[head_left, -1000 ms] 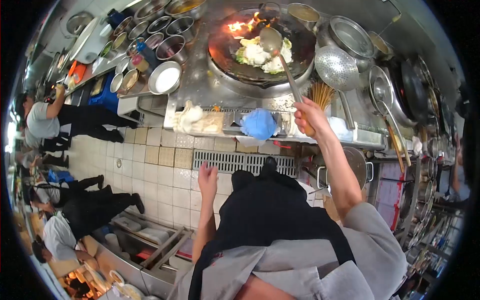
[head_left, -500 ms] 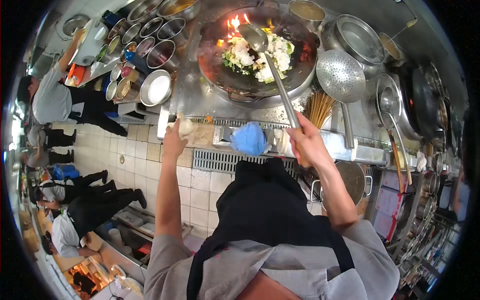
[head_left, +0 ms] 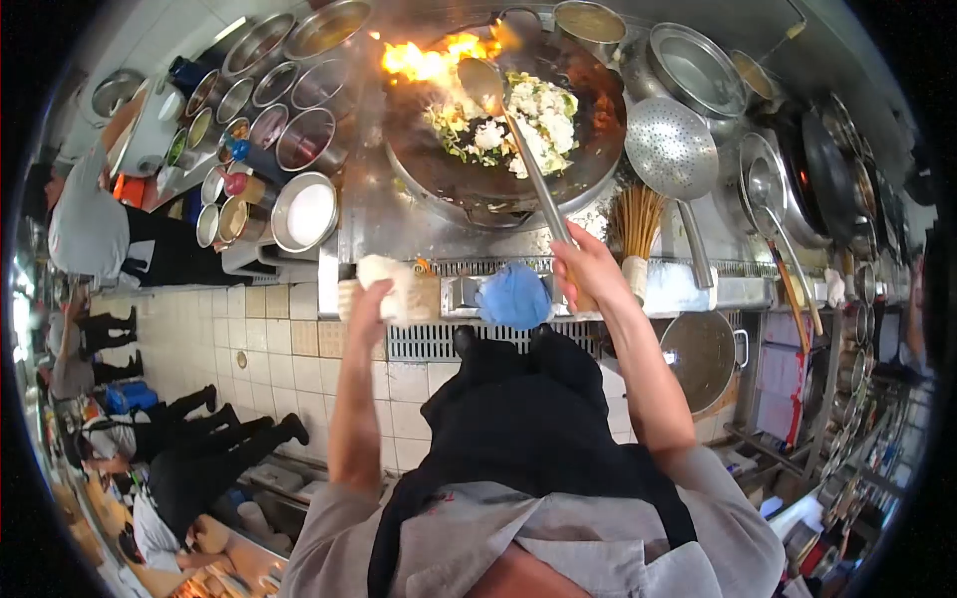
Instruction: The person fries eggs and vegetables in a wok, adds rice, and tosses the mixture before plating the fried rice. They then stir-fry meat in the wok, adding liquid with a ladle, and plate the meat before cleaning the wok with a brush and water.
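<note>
My right hand (head_left: 588, 269) is wrapped round the handle of a long ladle (head_left: 538, 184), whose bowl rests in the large wok (head_left: 419, 164). White and green food (head_left: 543, 120) lies in the wok beside the bowl, and flames (head_left: 429, 60) rise at its upper left rim. At the counter's front edge my left hand (head_left: 371, 304) grips a cream-coloured cloth (head_left: 394, 284). A blue cloth (head_left: 514, 296) lies on the edge between my hands.
Metal bowls (head_left: 305, 211) crowd the left counter. A perforated strainer (head_left: 672, 149), a bamboo brush (head_left: 636, 224) and stacked pans (head_left: 698, 68) stand right of the wok. A large pot (head_left: 698, 364) is below right. Several co-workers (head_left: 90, 229) are at the left.
My left hand has reached forward to the counter edge and taken hold of the cream cloth. The flames have grown, and the food is more spread out in the wok.
</note>
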### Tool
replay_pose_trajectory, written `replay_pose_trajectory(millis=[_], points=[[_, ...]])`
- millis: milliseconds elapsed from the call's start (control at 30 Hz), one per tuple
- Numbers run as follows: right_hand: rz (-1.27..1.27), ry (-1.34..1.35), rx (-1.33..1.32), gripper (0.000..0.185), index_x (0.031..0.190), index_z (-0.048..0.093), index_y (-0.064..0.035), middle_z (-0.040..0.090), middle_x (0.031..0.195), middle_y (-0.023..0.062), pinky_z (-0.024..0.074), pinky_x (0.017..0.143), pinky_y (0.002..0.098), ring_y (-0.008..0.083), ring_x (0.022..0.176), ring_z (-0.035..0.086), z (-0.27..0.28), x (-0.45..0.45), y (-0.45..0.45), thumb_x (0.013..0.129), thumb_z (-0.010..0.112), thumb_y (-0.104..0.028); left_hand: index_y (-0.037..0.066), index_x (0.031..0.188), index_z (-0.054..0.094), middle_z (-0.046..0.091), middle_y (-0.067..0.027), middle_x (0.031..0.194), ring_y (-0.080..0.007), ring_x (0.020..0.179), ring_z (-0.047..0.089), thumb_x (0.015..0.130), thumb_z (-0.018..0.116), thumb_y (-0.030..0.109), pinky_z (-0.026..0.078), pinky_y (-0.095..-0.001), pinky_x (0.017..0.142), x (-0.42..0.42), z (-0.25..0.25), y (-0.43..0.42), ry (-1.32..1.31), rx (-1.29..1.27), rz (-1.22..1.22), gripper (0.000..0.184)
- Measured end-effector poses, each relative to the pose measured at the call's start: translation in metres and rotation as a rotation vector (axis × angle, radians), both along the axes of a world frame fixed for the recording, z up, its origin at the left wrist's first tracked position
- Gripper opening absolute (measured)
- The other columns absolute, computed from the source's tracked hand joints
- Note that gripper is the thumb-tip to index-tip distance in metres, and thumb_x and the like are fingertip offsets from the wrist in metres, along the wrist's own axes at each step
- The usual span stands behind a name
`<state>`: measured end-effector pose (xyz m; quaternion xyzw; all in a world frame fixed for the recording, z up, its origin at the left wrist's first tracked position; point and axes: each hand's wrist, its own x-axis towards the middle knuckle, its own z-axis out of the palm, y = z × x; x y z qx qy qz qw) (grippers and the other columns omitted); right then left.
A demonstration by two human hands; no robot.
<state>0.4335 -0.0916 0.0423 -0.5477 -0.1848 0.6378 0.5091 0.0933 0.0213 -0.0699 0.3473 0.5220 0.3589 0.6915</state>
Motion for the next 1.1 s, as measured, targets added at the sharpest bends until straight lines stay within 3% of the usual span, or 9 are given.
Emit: replay_pose_trajectory(millis=[200, 367, 500, 600, 733, 833, 900, 1000, 1100], points=[[-0.139, -0.358, 0.052, 0.057, 0.146, 0.033, -0.0084, 0.048, 0.058, 0.0004, 0.0352, 0.034, 0.0257, 0.0099, 0.038, 0.043, 0.013, -0.015, 0.025, 0.092, 0.052, -0.009, 0.002, 0.123, 0.053, 0.067, -0.0110, 0.107, -0.0223, 0.095, 0.066, 0.094, 0.055, 0.039, 0.055, -0.0369, 0.081, 0.097, -0.009, 0.012, -0.417, -0.204, -0.138, 0.047], [-0.086, -0.337, 0.031, 0.055, 0.145, 0.032, -0.0065, 0.047, 0.055, 0.0003, 0.0360, 0.032, 0.0243, 0.0091, 0.035, 0.044, -0.003, -0.055, -0.061, 0.092, 0.048, -0.006, 0.011, 0.108, 0.055, 0.067, -0.0085, 0.092, -0.0231, 0.078, 0.067, 0.096, 0.032, 0.061, 0.053, -0.0351, 0.053, 0.152, 0.001, 0.039, -0.264, -0.301, -0.304, 0.057], [0.011, -0.414, -0.143, 0.063, 0.148, 0.031, -0.0092, 0.045, 0.058, -0.0022, 0.0354, 0.038, 0.0236, 0.0068, 0.040, 0.042, 0.059, -0.048, -0.109, 0.090, 0.056, -0.004, 0.012, 0.102, 0.058, 0.064, -0.0050, 0.084, -0.0204, 0.071, 0.066, 0.087, 0.064, 0.026, 0.045, -0.0346, 0.052, 0.186, -0.006, 0.052, -0.390, -0.480, -0.073, 0.021], [0.175, -0.640, -0.208, 0.068, 0.149, 0.029, -0.0091, 0.045, 0.058, -0.0028, 0.0360, 0.042, 0.0245, 0.0060, 0.043, 0.042, 0.111, -0.039, -0.136, 0.087, 0.059, -0.004, 0.010, 0.104, 0.057, 0.064, -0.0061, 0.088, -0.0226, 0.073, 0.066, 0.087, 0.059, 0.017, 0.051, -0.0391, 0.056, 0.185, -0.025, 0.034, -0.353, -0.393, -0.007, 0.019], [0.269, -0.470, -0.345, 0.067, 0.148, 0.031, -0.0096, 0.045, 0.054, -0.0036, 0.0369, 0.042, 0.0243, 0.0050, 0.044, 0.044, 0.157, -0.016, -0.167, 0.088, 0.061, -0.005, 0.006, 0.105, 0.053, 0.065, -0.0109, 0.093, -0.0240, 0.083, 0.067, 0.095, 0.042, 0.016, 0.057, -0.0429, 0.069, 0.140, 0.099, -0.051, -0.427, -0.429, 0.018, 0.017], [0.290, -0.681, -0.192, 0.063, 0.145, 0.037, -0.0064, 0.049, 0.060, -0.0010, 0.0403, 0.045, 0.0259, 0.0073, 0.048, 0.046, 0.117, -0.006, -0.147, 0.087, 0.061, -0.006, 0.006, 0.096, 0.054, 0.065, -0.0104, 0.086, -0.0238, 0.076, 0.066, 0.094, 0.046, 0.018, 0.056, -0.0400, 0.066, 0.161, 0.044, -0.015, -0.349, -0.409, -0.037, 0.014], [0.349, -0.985, -0.052, 0.064, 0.142, 0.037, -0.0037, 0.051, 0.059, 0.0151, 0.0447, 0.055, 0.0330, 0.0239, 0.052, 0.052, 0.078, 0.002, -0.116, 0.083, 0.062, -0.009, 0.004, 0.101, 0.054, 0.064, -0.0104, 0.084, -0.0248, 0.077, 0.066, 0.091, 0.050, 0.017, 0.056, -0.0410, 0.068, 0.159, 0.016, -0.009, -0.370, -0.313, -0.142, 0.016], [0.236, -1.192, 0.046, 0.062, 0.141, 0.038, -0.0021, 0.050, 0.062, 0.0216, 0.0457, 0.059, 0.0359, 0.0305, 0.054, 0.053, 0.048, -0.005, -0.102, 0.083, 0.061, -0.007, 0.002, 0.106, 0.050, 0.061, -0.0123, 0.089, -0.0278, 0.082, 0.066, 0.082, 0.054, 0.003, 0.056, -0.0425, 0.069, 0.136, 0.014, -0.067, -0.309, -0.224, 0.035, 0.024], [0.177, -1.121, 0.217, 0.062, 0.142, 0.037, -0.0026, 0.051, 0.058, 0.0132, 0.0445, 0.051, 0.0336, 0.0225, 0.050, 0.053, 0.057, -0.004, -0.120, 0.085, 0.060, -0.007, 0.002, 0.106, 0.048, 0.060, -0.0140, 0.091, -0.0285, 0.085, 0.065, 0.075, 0.050, -0.005, 0.057, -0.0428, 0.068, 0.107, -0.002, -0.090, -0.320, -0.267, -0.003, 0.031]])
